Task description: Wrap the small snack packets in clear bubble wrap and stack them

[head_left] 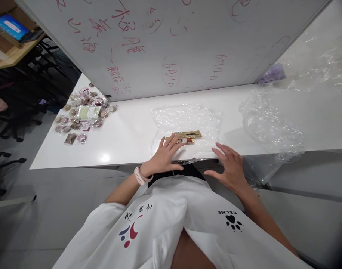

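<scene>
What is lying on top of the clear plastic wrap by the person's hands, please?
On the clear plastic wrap lie a gold packet and, nearer the person, a red and gold packet. The left hand covers part of the latter, so that part cannot be seen.

A white table (131,121) bears small wrapped packets (89,113) and crinkled clear plastic (184,117).

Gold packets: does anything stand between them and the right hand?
Only clear plastic shows between the right hand and the gold packets; whether a layer covers them, I can't tell. The left hand overlaps their left end.
</scene>
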{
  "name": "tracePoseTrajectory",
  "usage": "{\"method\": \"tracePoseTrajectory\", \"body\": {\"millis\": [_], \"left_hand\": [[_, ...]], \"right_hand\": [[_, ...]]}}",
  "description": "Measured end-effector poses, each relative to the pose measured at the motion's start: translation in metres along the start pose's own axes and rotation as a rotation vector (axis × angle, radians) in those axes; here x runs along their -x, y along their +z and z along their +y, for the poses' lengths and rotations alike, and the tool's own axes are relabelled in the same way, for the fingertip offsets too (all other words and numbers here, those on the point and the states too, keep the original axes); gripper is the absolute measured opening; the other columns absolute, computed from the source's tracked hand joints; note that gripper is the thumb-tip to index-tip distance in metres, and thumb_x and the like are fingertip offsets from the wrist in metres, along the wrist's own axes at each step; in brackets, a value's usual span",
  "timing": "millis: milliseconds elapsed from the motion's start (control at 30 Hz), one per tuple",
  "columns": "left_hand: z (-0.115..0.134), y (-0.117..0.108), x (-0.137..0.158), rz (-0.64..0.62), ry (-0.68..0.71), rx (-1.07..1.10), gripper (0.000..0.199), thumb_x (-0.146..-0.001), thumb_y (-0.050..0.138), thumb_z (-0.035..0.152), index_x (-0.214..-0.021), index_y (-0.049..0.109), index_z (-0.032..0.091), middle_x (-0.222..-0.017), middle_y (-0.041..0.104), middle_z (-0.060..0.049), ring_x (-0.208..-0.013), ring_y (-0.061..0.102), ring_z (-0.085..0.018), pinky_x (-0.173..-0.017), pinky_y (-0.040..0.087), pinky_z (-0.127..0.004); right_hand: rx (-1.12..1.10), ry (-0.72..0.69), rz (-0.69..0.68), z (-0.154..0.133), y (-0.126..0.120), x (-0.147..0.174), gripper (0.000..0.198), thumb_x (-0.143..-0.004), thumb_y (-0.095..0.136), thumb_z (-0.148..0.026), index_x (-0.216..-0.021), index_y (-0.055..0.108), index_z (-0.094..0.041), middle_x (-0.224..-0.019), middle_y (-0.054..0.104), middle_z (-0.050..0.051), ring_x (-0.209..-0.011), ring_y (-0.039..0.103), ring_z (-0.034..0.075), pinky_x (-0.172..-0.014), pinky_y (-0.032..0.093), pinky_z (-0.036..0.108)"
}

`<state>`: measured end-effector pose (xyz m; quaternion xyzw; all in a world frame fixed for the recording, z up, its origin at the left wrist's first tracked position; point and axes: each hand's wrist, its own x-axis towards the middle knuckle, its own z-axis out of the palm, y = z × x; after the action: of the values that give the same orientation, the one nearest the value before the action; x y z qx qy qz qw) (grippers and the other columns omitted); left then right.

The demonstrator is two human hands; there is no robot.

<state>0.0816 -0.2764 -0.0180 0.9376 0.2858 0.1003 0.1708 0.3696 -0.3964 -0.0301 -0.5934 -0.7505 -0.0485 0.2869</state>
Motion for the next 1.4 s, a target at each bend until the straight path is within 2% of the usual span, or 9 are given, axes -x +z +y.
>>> {"method": "tracePoseTrajectory", "body": {"millis": [100,233,433,567,700,900,1033,1233,1400], "left_hand": [[-0.002,0.009,0.040,0.038,0.008,-0.068,0.070,-0.086,0.071,0.039,-0.147,0.041,0.023,-0.162,0.032,-0.016,-0.154,0.018,-0.035,-0.122,0.015,-0.063],[-0.024,0.010,0.063,0.202,-0.121,0.031,0.019,-0.099,0.048,0.022,-0.110,0.063,0.023,-0.124,0.070,-0.008,-0.122,0.062,-0.024,-0.106,0.045,-0.047],[-0.059,-0.027,-0.005,0.236,-0.483,0.073,0.030,-0.101,0.045,0.042,-0.097,0.065,0.020,-0.066,0.067,-0.001,-0.057,0.060,-0.017,-0.059,0.044,-0.030],[-0.074,-0.028,-0.050,0.200,-0.565,-0.155,0.017,-0.097,0.053,0.027,-0.103,0.066,0.017,-0.084,0.071,-0.009,-0.079,0.066,-0.024,-0.074,0.047,-0.038],[-0.059,-0.016,-0.051,0.406,-0.445,-0.261,0.030,-0.095,0.046,0.015,-0.121,0.061,0.018,-0.125,0.064,-0.016,-0.119,0.056,-0.030,-0.103,0.040,-0.050],[-0.036,0.007,-0.044,0.143,-0.032,0.124,0.044,-0.092,0.059,0.031,-0.135,0.052,0.022,-0.142,0.056,-0.013,-0.132,0.050,-0.029,-0.108,0.039,-0.049],[-0.052,0.007,-0.052,0.120,-0.208,0.176,0.032,-0.097,0.049,0.033,-0.125,0.059,0.021,-0.121,0.068,-0.011,-0.111,0.061,-0.026,-0.093,0.047,-0.041],[-0.051,-0.009,-0.049,0.042,-0.473,0.242,0.035,-0.101,0.042,0.041,-0.086,0.066,0.020,-0.069,0.066,-0.004,-0.062,0.058,-0.018,-0.060,0.039,-0.030],[-0.032,-0.008,-0.049,0.174,-0.563,0.020,0.018,-0.096,0.055,0.032,-0.101,0.064,0.018,-0.095,0.070,-0.012,-0.089,0.064,-0.027,-0.072,0.044,-0.036]], "right_hand": [[-0.038,0.031,-0.005,0.002,0.011,0.013,0.038,-0.093,0.064,-0.039,-0.129,0.060,-0.026,-0.130,0.067,0.010,-0.127,0.056,0.032,-0.103,0.038,0.048],[-0.213,0.198,0.112,0.016,0.009,-0.005,0.017,-0.097,0.055,-0.030,-0.095,0.072,-0.027,-0.092,0.075,0.003,-0.099,0.067,0.025,-0.091,0.046,0.043],[-0.199,0.416,-0.069,0.055,0.023,-0.091,0.030,-0.096,0.049,-0.044,-0.097,0.071,-0.023,-0.082,0.071,0.006,-0.078,0.063,0.023,-0.073,0.045,0.036],[0.120,0.432,0.002,0.067,0.046,-0.122,0.038,-0.095,0.051,-0.045,-0.111,0.069,-0.016,-0.097,0.069,0.015,-0.090,0.057,0.030,-0.083,0.040,0.045],[0.193,0.329,0.190,0.038,0.051,-0.114,0.038,-0.102,0.039,-0.037,-0.117,0.068,-0.017,-0.113,0.066,0.018,-0.103,0.054,0.031,-0.088,0.037,0.047],[-0.194,-0.095,-0.308,0.016,0.073,-0.098,0.054,-0.094,0.057,-0.052,-0.141,0.053,-0.025,-0.143,0.056,0.010,-0.128,0.051,0.031,-0.101,0.042,0.047],[-0.274,-0.015,-0.340,0.033,0.081,-0.104,0.043,-0.100,0.046,-0.041,-0.138,0.056,-0.023,-0.136,0.063,0.010,-0.124,0.056,0.029,-0.100,0.044,0.047],[-0.361,0.189,-0.371,0.026,0.069,-0.106,0.032,-0.099,0.048,-0.044,-0.109,0.070,-0.024,-0.101,0.074,0.004,-0.083,0.066,0.021,-0.068,0.047,0.032],[-0.073,0.164,-0.147,0.005,0.072,-0.096,0.031,-0.100,0.046,-0.036,-0.109,0.070,-0.019,-0.111,0.071,0.012,-0.100,0.062,0.028,-0.083,0.044,0.041]]}}
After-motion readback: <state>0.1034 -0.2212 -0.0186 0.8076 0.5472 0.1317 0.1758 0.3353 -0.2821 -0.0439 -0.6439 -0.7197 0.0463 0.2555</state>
